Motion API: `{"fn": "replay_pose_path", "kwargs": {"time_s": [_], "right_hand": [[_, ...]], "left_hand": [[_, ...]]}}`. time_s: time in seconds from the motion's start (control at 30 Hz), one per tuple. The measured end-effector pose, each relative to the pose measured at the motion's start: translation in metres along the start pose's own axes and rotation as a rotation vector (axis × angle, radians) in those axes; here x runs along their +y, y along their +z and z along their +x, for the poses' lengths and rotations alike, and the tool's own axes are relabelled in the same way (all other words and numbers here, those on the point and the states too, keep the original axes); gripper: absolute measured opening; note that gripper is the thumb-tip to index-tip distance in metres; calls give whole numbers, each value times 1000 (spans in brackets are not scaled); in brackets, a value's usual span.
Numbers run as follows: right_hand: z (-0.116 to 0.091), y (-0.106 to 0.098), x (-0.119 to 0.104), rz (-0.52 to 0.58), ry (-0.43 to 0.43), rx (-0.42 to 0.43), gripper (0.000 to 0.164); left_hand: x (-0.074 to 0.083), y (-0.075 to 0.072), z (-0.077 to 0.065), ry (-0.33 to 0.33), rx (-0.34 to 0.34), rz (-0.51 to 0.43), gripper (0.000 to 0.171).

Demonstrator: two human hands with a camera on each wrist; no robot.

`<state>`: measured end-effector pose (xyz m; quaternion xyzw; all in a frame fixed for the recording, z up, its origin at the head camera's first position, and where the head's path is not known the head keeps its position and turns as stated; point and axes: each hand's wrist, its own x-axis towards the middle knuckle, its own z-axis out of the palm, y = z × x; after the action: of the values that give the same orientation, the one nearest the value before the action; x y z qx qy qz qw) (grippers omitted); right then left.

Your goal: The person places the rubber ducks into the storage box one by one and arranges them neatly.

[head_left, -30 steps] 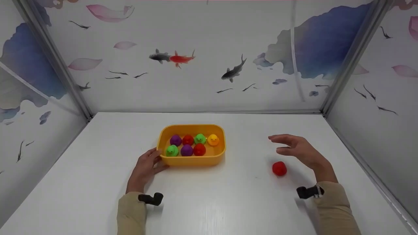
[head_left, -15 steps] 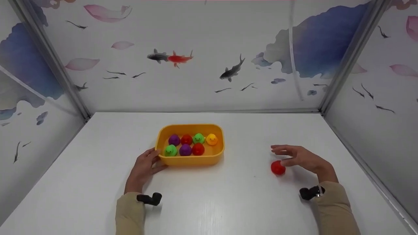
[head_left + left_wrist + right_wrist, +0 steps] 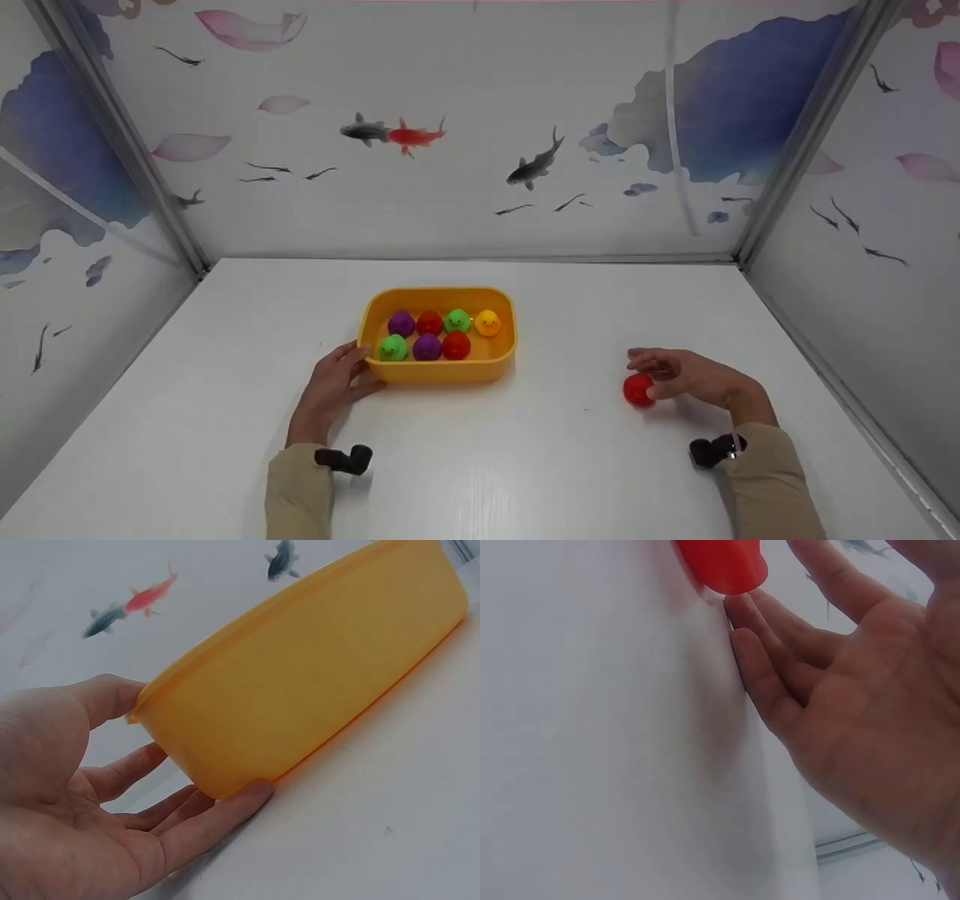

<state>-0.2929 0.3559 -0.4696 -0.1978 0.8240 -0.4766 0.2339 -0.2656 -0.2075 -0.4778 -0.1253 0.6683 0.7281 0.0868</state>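
Note:
A yellow plastic basket (image 3: pixel 439 370) stands on the white table, holding several small toy ducks, among them a green duck (image 3: pixel 393 348) and a yellow duck (image 3: pixel 488 323). Purple and red rounded toys lie among them. My left hand (image 3: pixel 337 386) grips the basket's left front corner, thumb at the rim and fingers along the side and under the edge, as the left wrist view shows. On the right, a red rounded toy (image 3: pixel 637 391) sits on the table. My right hand (image 3: pixel 697 379) is spread loosely around it, with the thumb overlapping it in the head view; no firm grip shows.
White panels printed with fish and petals enclose the table (image 3: pixel 480 450) at the back and sides. The back panel (image 3: pixel 480 210) rises behind the basket. A small black wrist camera (image 3: pixel 349 459) is strapped over the left sleeve, and another camera (image 3: pixel 712 451) over the right.
My right hand has come down from above the red toy and now reaches around it, thumb at its near side. The left hand and the basket have stayed in place.

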Motion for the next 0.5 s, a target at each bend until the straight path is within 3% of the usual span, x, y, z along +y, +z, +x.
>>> {"fn": "replay_pose_path", "kwargs": {"time_s": [0.5], "right_hand": [[2, 0, -8, -80, 87, 10, 45]], "left_hand": [[-3, -1, 3, -1, -4, 3, 56]]}}
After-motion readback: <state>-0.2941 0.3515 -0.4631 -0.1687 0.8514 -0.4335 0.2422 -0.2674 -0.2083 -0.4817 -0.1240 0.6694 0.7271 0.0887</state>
